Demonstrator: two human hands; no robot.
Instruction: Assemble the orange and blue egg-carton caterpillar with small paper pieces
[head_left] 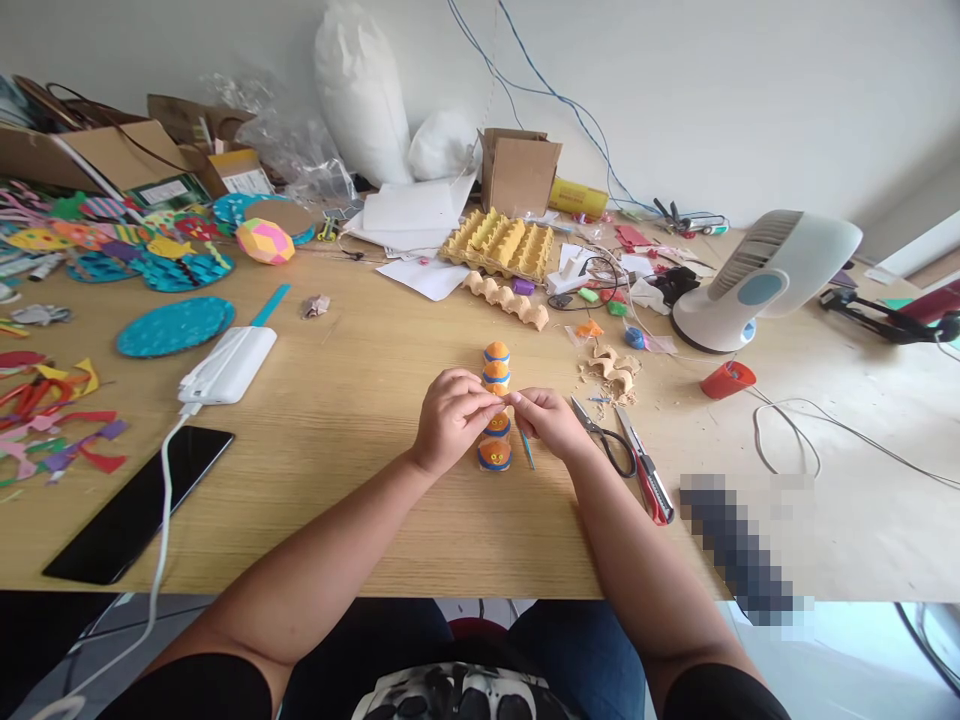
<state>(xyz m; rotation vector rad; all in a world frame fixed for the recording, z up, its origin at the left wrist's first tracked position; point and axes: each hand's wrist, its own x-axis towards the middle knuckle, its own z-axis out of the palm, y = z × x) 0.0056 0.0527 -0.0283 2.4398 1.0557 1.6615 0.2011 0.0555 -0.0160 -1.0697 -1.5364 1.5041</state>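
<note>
My left hand (454, 418) and my right hand (550, 420) meet fingertip to fingertip in the middle of the table. Both are closed in a pinch, and whatever sits between the fingertips is too small to name. Below them lies an egg-carton caterpillar (495, 453), a row of orange humps with blue rims and a yellow-eyed face on the nearest one. My fingers partly cover its middle humps. A thin blue stick (528, 452) lies beside it, by my right hand. Scissors (606, 437) and a red utility knife (646, 470) rest to the right.
A yellow egg tray (501, 246) and a cut carton strip (510, 300) lie behind. A white fan (761, 280) and red cup (727, 379) stand right. Left are a power bank (229, 366), black phone (142, 505), blue ovals (176, 326) and paper scraps (60, 420).
</note>
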